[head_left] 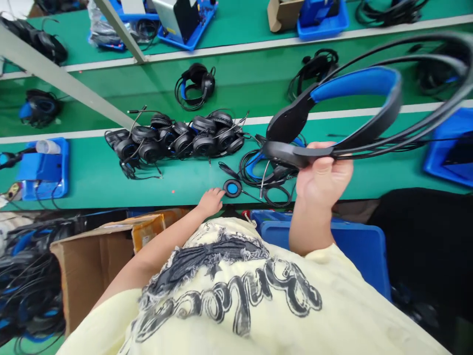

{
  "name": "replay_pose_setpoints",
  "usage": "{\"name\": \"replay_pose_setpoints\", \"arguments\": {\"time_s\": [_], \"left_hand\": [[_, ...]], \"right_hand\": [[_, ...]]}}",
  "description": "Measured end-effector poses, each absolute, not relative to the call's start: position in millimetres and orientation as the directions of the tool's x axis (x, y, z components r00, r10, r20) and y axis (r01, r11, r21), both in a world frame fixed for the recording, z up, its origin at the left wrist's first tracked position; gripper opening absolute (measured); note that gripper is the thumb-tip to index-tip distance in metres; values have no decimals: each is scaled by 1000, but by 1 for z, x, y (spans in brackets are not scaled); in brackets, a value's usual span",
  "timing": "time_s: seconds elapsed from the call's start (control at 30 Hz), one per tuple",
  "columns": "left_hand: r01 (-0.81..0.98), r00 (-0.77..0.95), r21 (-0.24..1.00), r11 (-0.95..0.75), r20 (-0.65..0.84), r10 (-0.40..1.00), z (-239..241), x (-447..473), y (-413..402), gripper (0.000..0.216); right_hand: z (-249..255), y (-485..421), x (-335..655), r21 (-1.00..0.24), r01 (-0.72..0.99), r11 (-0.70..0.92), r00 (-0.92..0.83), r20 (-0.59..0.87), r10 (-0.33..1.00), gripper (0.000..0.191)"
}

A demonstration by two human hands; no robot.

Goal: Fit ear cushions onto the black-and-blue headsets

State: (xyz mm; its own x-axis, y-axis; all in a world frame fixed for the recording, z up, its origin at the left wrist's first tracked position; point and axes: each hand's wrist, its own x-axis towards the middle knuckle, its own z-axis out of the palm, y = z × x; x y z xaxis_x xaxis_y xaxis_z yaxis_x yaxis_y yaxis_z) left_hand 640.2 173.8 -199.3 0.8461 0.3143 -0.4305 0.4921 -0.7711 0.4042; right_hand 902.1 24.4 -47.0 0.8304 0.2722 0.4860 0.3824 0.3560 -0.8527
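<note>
My right hand (323, 180) holds up a black headset (393, 106) with a blue-lined headband, its fingers closed around the lower arm near the ear cup. The cable loops away to the right, close to the camera. My left hand (211, 202) lies at the front edge of the green bench, fingers loosely stretched out and nothing in them. Its fingertips are right beside a round black ear piece with a blue centre (232, 188); I cannot tell whether they touch it. Coiled black cables (277, 195) and another blue-padded headset part (253, 165) lie between my hands.
A row of black headsets (185, 138) lies along the bench, and another headset (195, 86) sits on the green strip beyond. Blue trays stand left (46, 167) and right (451, 148). Below the bench edge are a cardboard box (96, 266) and a blue bin (362, 251). A metal post (70, 79) slants at left.
</note>
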Motion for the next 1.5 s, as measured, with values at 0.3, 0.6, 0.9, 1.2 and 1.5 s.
{"name": "replay_pose_setpoints", "arguments": {"time_s": [0.3, 0.6, 0.9, 1.2, 1.5], "left_hand": [[205, 824, 218, -954, -565, 48, -234, 667, 183, 53], [279, 785, -95, -956, -551, 284, -224, 625, 218, 46], [498, 663, -263, -827, -499, 558, -216, 582, 247, 52], [621, 562, -237, -747, -531, 635, -238, 561, 248, 57], [651, 565, -199, -733, -517, 643, -242, 553, 243, 57]], "right_hand": [[-48, -7, 900, -832, 511, 214, 777, 554, 298, 38], [-39, 8, 910, -470, 883, 23, 296, 593, 749, 37], [-35, 23, 886, -327, 940, 102, 58, 445, 894, 30], [-76, 55, 844, -123, 991, 44, -58, -109, 992, 19], [-142, 100, 820, -51, 978, 204, -207, -396, 895, 19]]}}
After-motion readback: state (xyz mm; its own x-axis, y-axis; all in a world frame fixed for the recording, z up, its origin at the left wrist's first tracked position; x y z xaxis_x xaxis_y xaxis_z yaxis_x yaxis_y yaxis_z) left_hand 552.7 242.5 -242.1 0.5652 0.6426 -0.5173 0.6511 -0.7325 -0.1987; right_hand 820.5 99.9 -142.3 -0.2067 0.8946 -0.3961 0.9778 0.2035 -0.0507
